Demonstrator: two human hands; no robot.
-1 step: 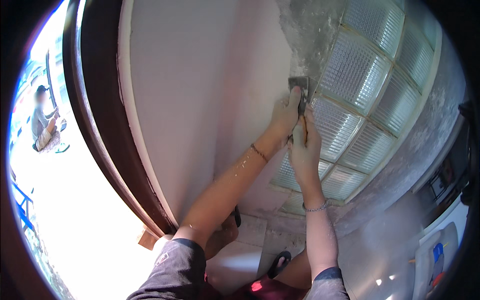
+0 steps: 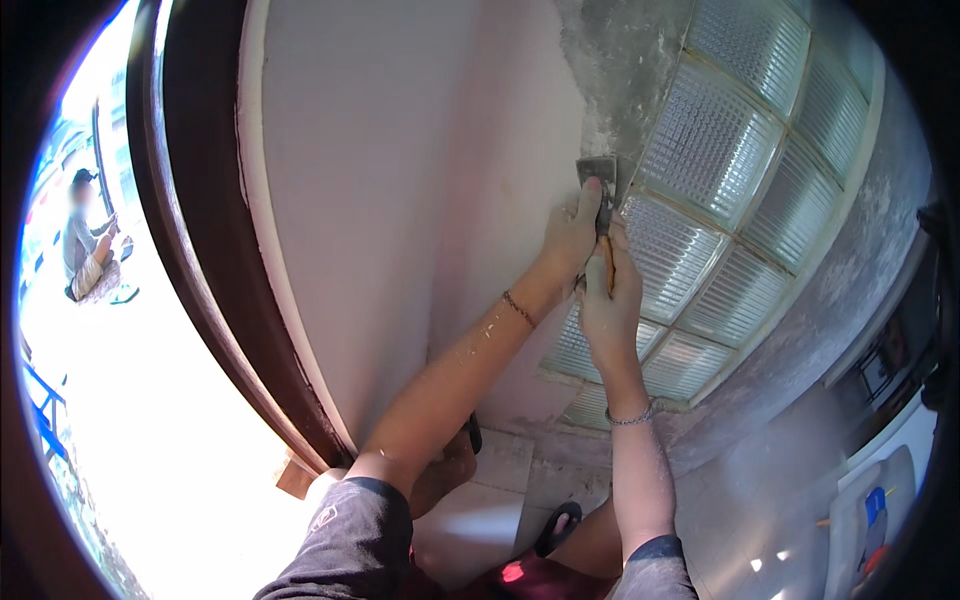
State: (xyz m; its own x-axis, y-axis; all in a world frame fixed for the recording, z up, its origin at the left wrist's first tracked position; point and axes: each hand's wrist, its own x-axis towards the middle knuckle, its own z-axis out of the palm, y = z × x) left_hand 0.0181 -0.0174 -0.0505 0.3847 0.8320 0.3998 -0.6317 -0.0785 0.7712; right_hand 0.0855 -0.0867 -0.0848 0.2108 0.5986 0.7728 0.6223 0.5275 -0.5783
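Observation:
A scraper (image 2: 598,170) with a flat metal blade and a wooden-looking handle lies against the wall, beside the glass blocks. My left hand (image 2: 572,230) is closed on it near the blade, with the thumb pressed along the blade's base. Lower down, my right hand (image 2: 612,300) wraps round the handle. The blade meets the wall (image 2: 370,150) where pale paint borders a bare grey patch (image 2: 625,70). Some of my fingers are hidden behind the handle and palms. Pale flecks speckle my left forearm.
A glass-block window (image 2: 710,140) fills the wall to the right. On the left stands a dark door frame (image 2: 200,200), with a bright outdoor area and a seated person (image 2: 88,240) beyond. A grey surface with a blue-handled tool (image 2: 876,505) is at lower right.
The scraper blade has slid very slightly down the wall, both hands still on it. Otherwise the view is the same.

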